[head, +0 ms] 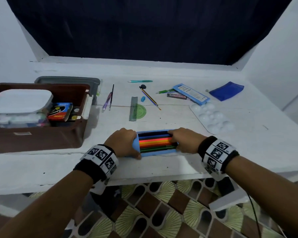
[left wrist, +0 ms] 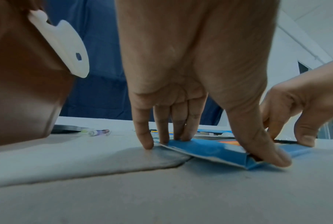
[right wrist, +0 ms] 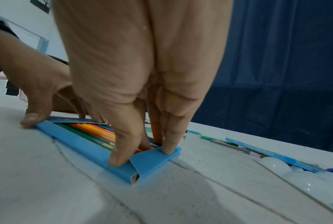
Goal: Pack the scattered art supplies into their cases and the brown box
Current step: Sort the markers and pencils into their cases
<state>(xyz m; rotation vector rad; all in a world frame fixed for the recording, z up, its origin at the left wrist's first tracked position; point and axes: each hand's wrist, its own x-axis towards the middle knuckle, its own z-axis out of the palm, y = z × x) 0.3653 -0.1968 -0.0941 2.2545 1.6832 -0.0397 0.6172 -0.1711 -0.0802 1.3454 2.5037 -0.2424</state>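
The blue pencil case (head: pixel 157 152) lies flat on the white desk (head: pixel 179 164), near its front edge, and all places below are given from this case. It is open on top, and coloured pencils (head: pixel 155 141) lie in it side by side: black, blue, orange, yellow, green.

The left hand (head: pixel 123 143) holds the left end of the case. The left wrist view shows what the head view hides: the fingers (left wrist: pixel 178 121) are straight and press down on the far edge of a blue flap (left wrist: pixel 209 149), and the thumb (left wrist: pixel 261 144) presses the near corner. So this grip is not closed around the case; it pins it.

The right hand (head: pixel 185 140) is at the right end. In the right wrist view, the thumb (right wrist: pixel 127 136) rests on the near wall, one finger stands on the end flap (right wrist: pixel 152 159), and other fingertips reach down among the pencils. If they pinch a pencil, I cannot tell.

To the left of the case stands the brown box (head: pixel 40 138) with supplies inside. Behind the case lie a grey ruler (head: pixel 133 108) over a green protractor (head: pixel 141 111). To the right behind is a white palette (head: pixel 212 117).
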